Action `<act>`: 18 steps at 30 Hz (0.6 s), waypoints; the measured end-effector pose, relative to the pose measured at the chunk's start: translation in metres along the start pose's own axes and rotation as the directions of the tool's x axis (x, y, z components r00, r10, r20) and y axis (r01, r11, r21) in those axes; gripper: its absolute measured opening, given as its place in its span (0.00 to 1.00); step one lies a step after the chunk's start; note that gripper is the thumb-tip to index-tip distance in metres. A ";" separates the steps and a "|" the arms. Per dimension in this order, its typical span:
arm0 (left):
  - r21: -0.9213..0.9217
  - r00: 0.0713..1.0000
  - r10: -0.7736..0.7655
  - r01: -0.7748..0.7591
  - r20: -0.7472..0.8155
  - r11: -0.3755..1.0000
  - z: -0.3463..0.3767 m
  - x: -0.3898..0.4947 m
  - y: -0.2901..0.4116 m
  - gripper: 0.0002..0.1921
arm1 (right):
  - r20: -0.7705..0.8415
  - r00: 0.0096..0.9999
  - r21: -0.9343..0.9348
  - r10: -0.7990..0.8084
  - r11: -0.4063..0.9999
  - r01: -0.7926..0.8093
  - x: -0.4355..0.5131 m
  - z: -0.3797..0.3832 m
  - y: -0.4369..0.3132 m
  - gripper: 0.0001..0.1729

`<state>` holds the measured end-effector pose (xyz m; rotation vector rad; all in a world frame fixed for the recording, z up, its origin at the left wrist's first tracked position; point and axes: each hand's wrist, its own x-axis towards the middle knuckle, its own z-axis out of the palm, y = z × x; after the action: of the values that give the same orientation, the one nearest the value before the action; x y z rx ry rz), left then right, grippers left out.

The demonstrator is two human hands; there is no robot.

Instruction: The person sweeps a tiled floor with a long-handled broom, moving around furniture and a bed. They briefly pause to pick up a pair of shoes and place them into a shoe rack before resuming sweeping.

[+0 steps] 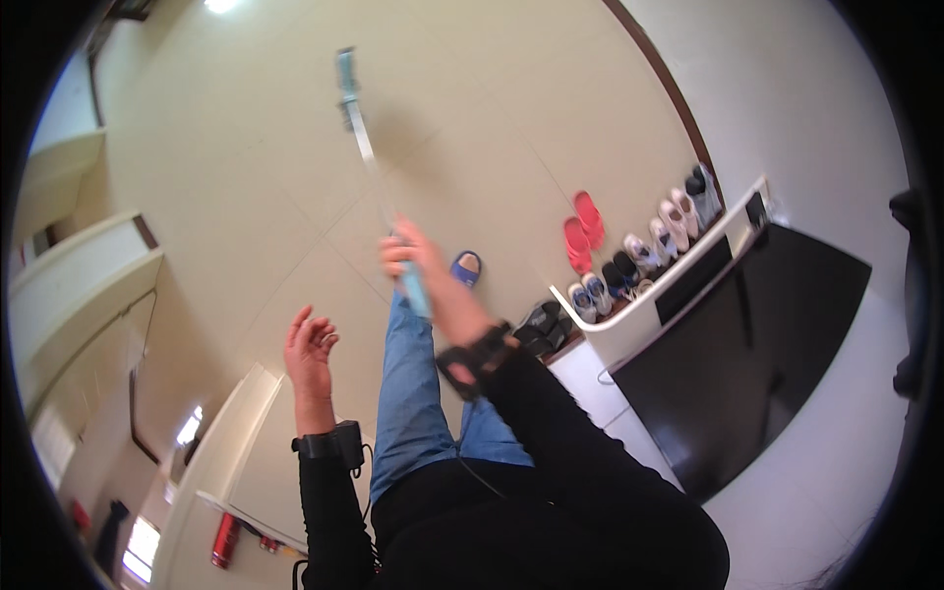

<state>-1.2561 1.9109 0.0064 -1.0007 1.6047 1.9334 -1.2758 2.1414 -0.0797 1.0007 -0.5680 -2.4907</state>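
My right hand [417, 254] is closed around the light-blue grip of a long-handled tool [359, 133]. A pale shaft runs forward from my fist to a narrow light-blue head with dark ends, out over the tiled floor. Motion blurs the tool, so its exact kind and whether the head touches the floor cannot be told. To the left, my left hand [310, 354] is held up with loosely curled fingers and nothing in it. Both wrists wear dark straps with small devices. One blue slipper [467, 269] shows on my foot beyond the right hand.
Pink clogs [582, 232] stand on the floor [472, 147] at right, beside a rack of several shoes [660, 232]. Nearer is a cabinet with a large black panel [745, 361]. White-sided furniture [88, 258] lines the left; a red bottle [226, 540] lies lower left.
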 end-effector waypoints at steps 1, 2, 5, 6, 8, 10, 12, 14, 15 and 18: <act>-0.039 1.000 0.005 -0.004 0.020 0.999 0.000 -0.002 -0.004 0.16 | 0.033 0.989 -0.113 -0.142 0.983 0.145 -0.029 -0.008 -0.008 0.13; -0.074 1.000 -0.003 0.004 0.017 0.997 -0.002 -0.004 -0.006 0.16 | 0.105 0.971 -0.212 -0.215 0.949 0.233 -0.061 -0.017 -0.014 0.08; -0.093 0.998 -0.059 0.056 -0.027 0.994 -0.012 -0.005 -0.012 0.15 | -0.090 0.892 -0.377 -0.443 0.844 0.381 -0.138 -0.049 -0.027 0.32; -0.109 0.997 -0.071 0.068 -0.029 0.992 -0.017 -0.004 -0.013 0.15 | -0.084 0.843 -0.479 -0.531 0.764 0.433 -0.154 -0.060 -0.033 0.33; -0.122 0.996 -0.079 0.074 -0.037 0.990 -0.028 0.000 -0.013 0.15 | -0.269 0.652 -0.649 -0.709 0.634 0.421 -0.165 -0.080 -0.056 0.34; -0.130 0.994 -0.100 0.093 -0.048 0.987 -0.038 0.008 -0.012 0.15 | -0.359 0.484 -0.584 -0.798 0.597 0.551 -0.154 -0.092 -0.097 0.21; -0.152 0.994 -0.105 0.098 -0.037 0.984 -0.049 0.019 -0.011 0.14 | -0.375 0.595 -0.301 -0.711 0.700 0.647 -0.122 -0.101 -0.130 0.07; -0.176 0.994 -0.100 0.093 -0.033 0.980 -0.063 0.033 -0.003 0.14 | -0.376 0.638 -0.304 -0.672 0.740 0.600 -0.082 -0.104 -0.124 0.13; -0.190 0.995 -0.095 0.086 -0.035 0.978 -0.070 0.039 0.002 0.14 | -0.450 0.554 -0.447 -0.700 0.714 0.539 -0.051 -0.106 -0.102 0.19; -0.220 0.994 -0.087 0.071 -0.063 0.973 -0.102 0.053 0.022 0.15 | -0.530 0.504 -0.548 -0.681 0.729 0.409 0.040 -0.103 0.037 0.25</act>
<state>-1.2800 1.8009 -0.0259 -1.2151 1.3881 2.0726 -1.2216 2.0673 -0.1513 2.0798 0.5485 -2.2265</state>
